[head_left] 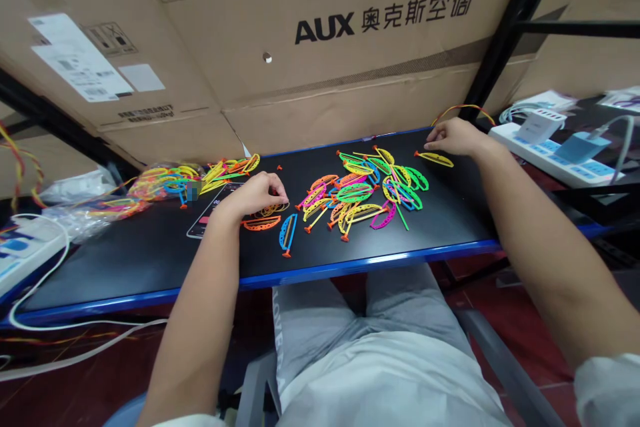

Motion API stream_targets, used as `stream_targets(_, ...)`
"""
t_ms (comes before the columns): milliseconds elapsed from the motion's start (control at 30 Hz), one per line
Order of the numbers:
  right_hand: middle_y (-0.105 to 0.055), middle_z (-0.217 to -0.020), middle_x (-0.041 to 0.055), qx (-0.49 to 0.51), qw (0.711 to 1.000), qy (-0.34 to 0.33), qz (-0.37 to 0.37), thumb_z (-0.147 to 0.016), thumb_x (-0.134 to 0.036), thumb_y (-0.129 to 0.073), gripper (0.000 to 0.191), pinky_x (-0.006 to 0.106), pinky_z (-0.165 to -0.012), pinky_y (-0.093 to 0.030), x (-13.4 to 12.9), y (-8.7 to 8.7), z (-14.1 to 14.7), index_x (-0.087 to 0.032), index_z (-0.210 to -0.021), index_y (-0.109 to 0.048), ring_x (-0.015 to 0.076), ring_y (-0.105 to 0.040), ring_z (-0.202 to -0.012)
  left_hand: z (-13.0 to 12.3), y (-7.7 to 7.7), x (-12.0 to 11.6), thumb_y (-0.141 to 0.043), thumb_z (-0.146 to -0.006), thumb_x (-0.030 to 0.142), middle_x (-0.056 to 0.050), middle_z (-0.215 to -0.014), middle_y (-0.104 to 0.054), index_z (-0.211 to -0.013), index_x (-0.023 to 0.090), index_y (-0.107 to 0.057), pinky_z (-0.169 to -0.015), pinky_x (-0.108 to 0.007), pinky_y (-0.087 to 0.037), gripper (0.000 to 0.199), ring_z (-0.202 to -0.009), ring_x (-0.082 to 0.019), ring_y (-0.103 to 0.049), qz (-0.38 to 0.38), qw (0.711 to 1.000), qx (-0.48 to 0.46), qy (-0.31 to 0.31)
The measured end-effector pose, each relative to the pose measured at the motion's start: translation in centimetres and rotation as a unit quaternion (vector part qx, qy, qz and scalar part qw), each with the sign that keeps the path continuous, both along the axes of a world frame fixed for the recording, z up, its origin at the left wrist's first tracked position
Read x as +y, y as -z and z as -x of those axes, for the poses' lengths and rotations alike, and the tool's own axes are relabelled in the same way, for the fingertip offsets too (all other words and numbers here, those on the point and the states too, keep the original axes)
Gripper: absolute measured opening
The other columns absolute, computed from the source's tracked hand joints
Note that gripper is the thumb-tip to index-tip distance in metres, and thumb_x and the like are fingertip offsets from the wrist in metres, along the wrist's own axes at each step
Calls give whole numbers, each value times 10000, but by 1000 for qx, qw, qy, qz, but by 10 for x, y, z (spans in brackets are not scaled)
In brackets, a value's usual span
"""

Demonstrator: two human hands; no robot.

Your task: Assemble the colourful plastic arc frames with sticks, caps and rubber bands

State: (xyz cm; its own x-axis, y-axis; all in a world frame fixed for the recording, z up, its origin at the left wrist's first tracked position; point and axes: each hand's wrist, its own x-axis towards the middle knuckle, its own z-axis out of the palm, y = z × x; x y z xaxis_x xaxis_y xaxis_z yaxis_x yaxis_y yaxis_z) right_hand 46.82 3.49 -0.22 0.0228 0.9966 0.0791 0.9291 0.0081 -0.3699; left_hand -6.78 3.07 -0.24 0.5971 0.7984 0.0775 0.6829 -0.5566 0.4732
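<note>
Fingers of my left hand [270, 192] curl inward over the loose rubber bands [273, 209]; whether the tips pinch one, I cannot tell. Right hand [447, 136] well apart, over toward the far right of the black table [320, 257], fingers bent and thumb near them. Cannot tell whether those tips meet or have anything between them.

Nearest my right hand: a yellow toy bow [438, 159], lying flat just beside it, its orange tip pointing left. Nearest my left, besides the bands: an orange toy bow [261, 223], lying flat, and a blue toy bow [288, 232] close by, orange tip toward my lap.

Between the two hands, a loose pile of toy bows [355, 193], in yellow, green, pink, orange and blue, overlapping, with thin sticks among them. One green stick [403, 217] pokes out at the near side. Small orange piece [279, 167] alone, beyond my left hand.

Left of that hand, a phone [197, 227] partly hidden by my wrist, then a clear plastic bag [95, 219] and more bright bows [167, 181] heaped together. Behind everything, a big cardboard box [300, 73] marked AUX. White power strip [555, 157] at far right, two chargers plugged in.
</note>
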Motion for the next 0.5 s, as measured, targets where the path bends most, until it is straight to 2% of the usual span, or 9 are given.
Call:
stream_targets(100,-793,-922,146,1,998,1,-59,-846,-391,-741,237,412,-780,-542,-3,-2,7,-178,-929,-803,302,-719,-835,0,3,1,-805,-757,351,-51,-814,-724,-676,256,-756,-769,-366,-506,134,-801,-240,-659,-9,1000,15,6)
stream_targets(200,-792,-933,141,14,998,-25,-64,-868,-396,-714,265,403,-784,-529,-7,-5,17,-170,-968,-810,293,-708,-833,0,6,1,-773,-788,364,-69,-946,-726,-728,249,-752,-909,-422,-489,131,-943,-276,-628,-57,998,31,3)
stream_targets(333,-776,-920,123,-2,993,-82,-80,-858,-368,-717,244,401,-828,-516,-12,-9,32,-177,-974,-815,293,-690,-877,-1,5,0,-721,-834,328,-79,-1078,-730,-756,230,-713,-1039,-482,-415,125,-1063,-300,-606,-139,989,23,-51)
stream_targets(400,-766,-935,130,-13,988,-97,-121,-870,-359,-702,238,421,-884,-509,-14,-10,40,-174,-972,-812,302,-681,-929,-1,4,0,-684,-864,305,-70,-990,-742,-786,227,-692,-993,-455,-425,110,-992,-283,-618,-161,982,0,-94)
stream_targets(500,-756,-940,136,8,980,-109,-166,-899,-352,-679,222,444,-928,-503,-19,-10,52,-178,-962,-802,298,-674,-935,-5,1,0,-658,-893,282,-42,-808,-712,-806,219,-649,-823,-370,-452,108,-784,-229,-610,-130,978,-74,-147)
